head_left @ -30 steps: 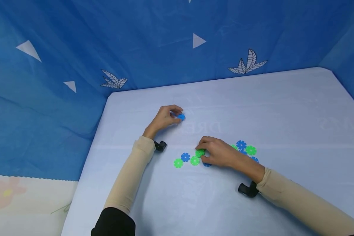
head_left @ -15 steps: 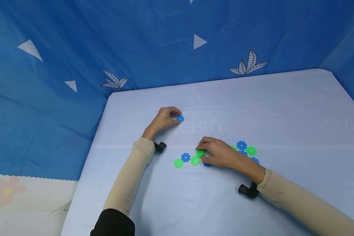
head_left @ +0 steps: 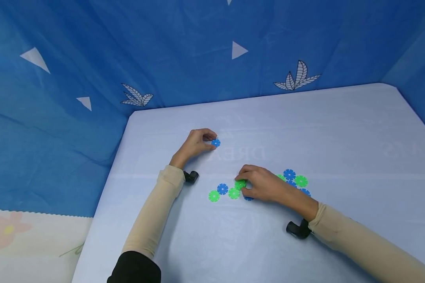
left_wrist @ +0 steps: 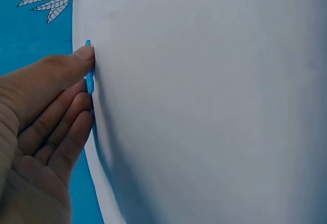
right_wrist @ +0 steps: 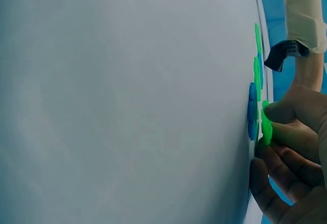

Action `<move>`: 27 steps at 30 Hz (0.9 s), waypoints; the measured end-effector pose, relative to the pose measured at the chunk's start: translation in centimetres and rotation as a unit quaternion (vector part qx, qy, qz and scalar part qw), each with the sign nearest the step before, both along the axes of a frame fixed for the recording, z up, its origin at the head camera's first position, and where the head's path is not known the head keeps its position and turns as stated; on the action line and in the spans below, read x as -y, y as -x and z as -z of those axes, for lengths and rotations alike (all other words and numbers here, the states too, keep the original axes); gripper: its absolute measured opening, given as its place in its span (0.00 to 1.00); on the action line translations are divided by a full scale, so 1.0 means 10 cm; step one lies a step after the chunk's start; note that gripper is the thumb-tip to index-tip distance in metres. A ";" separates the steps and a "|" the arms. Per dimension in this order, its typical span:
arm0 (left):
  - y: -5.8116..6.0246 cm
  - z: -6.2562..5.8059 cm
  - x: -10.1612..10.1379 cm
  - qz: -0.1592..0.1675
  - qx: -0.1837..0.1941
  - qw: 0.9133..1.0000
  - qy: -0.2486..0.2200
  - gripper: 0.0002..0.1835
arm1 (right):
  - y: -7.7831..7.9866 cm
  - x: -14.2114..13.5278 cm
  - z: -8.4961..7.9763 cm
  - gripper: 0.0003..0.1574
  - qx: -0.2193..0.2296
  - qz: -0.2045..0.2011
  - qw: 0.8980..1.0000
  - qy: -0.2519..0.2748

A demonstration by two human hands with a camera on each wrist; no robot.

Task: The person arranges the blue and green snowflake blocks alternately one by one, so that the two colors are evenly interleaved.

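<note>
Toward the far left of the table, my left hand [head_left: 195,143] pinches a blue notched disc [head_left: 216,142] between thumb and fingers. The left wrist view shows that blue disc [left_wrist: 89,70] edge-on under the thumb. Nearer the middle, my right hand [head_left: 262,182] pinches a green notched disc [head_left: 239,184]. In the right wrist view this green disc [right_wrist: 266,124] stands out between thumb and fingers. Beside the right hand lie another green disc [head_left: 233,193], a blue disc [head_left: 222,189] and a green disc [head_left: 214,196]. One more blue disc [head_left: 248,198] is partly hidden under the right hand.
Behind the right wrist lies a cluster of several discs, among them a blue disc [head_left: 289,174] and a green disc [head_left: 301,181]; the forearm covers part of it. A white cloth covers the table [head_left: 340,133]. A blue curtain [head_left: 198,51] hangs along its back edge.
My left hand has come slightly nearer and to the left with the blue disc, whose face now turns more toward the head camera. The right hand holds its place.
</note>
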State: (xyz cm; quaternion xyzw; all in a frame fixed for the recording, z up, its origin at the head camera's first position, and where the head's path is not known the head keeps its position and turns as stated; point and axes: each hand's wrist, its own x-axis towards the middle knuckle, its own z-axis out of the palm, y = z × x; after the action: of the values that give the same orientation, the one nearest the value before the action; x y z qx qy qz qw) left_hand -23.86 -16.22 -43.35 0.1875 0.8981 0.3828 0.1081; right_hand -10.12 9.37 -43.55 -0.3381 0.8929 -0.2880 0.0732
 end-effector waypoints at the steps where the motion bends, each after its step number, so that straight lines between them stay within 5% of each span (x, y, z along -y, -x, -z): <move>1: 0.00 0.00 0.00 0.000 0.001 1.000 0.000 0.19 | 0.00 0.00 0.00 0.19 0.000 0.001 1.000 0.003; 11: 0.00 -0.01 0.01 -0.001 0.003 1.000 0.002 0.20 | 0.13 0.01 -0.03 0.19 0.016 0.053 0.998 0.022; 27: 0.03 -0.01 0.00 0.006 -0.002 1.000 0.000 0.20 | 0.63 0.23 -0.02 0.18 0.010 0.091 0.992 0.085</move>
State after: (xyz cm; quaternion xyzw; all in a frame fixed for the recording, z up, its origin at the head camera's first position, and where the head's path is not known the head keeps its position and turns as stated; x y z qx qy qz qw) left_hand -24.15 -16.26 -43.23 0.1941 0.8972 0.3816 0.1085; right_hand -16.47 7.04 -43.38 -0.2576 0.8916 -0.3715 0.0265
